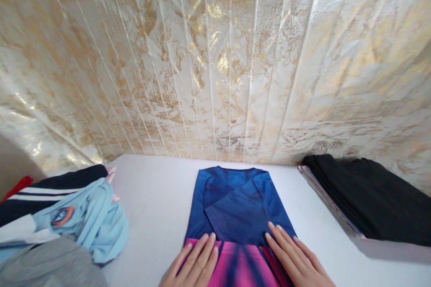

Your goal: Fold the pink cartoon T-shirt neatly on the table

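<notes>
A blue and pink shirt (239, 206) lies face down on the white table in front of me, its sides and a sleeve folded inward. Its pink lower part is turned up over the blue back, with dark stripes on it. My left hand (195, 262) rests flat on the left end of the pink fold, fingers stretched out. On the right end, my right hand (292, 255) lies with fingers extended, their tips reaching onto the blue cloth. Both palms run partly out of view at the bottom edge.
Loose clothes lie at the left: a light blue shirt (97, 219) with a round badge, a grey garment (50, 264) and a dark striped one (67, 184). A folded stack topped by black cloth (370, 197) stands at the right. A gold-patterned curtain (215, 63) hangs behind the table (151, 202).
</notes>
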Motion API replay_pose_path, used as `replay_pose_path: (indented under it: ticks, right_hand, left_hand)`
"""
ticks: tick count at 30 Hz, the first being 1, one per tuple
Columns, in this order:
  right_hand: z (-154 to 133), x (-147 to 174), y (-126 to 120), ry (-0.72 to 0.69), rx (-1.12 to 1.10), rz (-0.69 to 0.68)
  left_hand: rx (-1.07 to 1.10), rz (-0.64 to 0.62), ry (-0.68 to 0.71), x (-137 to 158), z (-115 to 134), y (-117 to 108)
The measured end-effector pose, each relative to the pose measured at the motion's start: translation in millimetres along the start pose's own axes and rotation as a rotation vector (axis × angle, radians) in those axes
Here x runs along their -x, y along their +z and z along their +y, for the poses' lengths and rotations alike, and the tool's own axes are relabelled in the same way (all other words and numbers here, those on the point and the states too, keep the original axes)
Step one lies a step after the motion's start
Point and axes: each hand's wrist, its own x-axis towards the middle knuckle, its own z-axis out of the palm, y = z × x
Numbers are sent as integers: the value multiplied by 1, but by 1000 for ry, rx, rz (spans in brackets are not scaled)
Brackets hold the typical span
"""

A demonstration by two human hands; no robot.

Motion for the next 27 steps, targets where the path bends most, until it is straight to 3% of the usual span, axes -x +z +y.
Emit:
replay_pose_path:
  ticks: [4,7,9,14,18,20,23,25,27]
  right_hand:
    - [32,-23,-17,172,-178,-104]
    - [68,-55,-8,276,-231,-191]
    - [90,-79,6,288,-228,-228]
    - [133,-127,45,295,-184,-199]
    - [156,-142,46,372,-150,-185]
    - [152,-136,33,354,-182,-148]
    - [114,-105,11,269,-385,-32]
    - [84,-75,4,247,-669,-74]
    - [68,-47,5,260,-1107,-178]
  left_hand:
    - [52,127,83,-45,22,11]
    - [85,352,49,-80,57,40]
    - [105,397,49,-96,78,61]
    - [135,541,-38,-109,100,86]
    - [138,528,-48,-107,101,83]
    - [129,504,-52,-102,99,81]
    - [128,431,-8,-90,90,74]
    - [142,318,68,-82,78,68]
    - [161,261,105,-77,65,60]
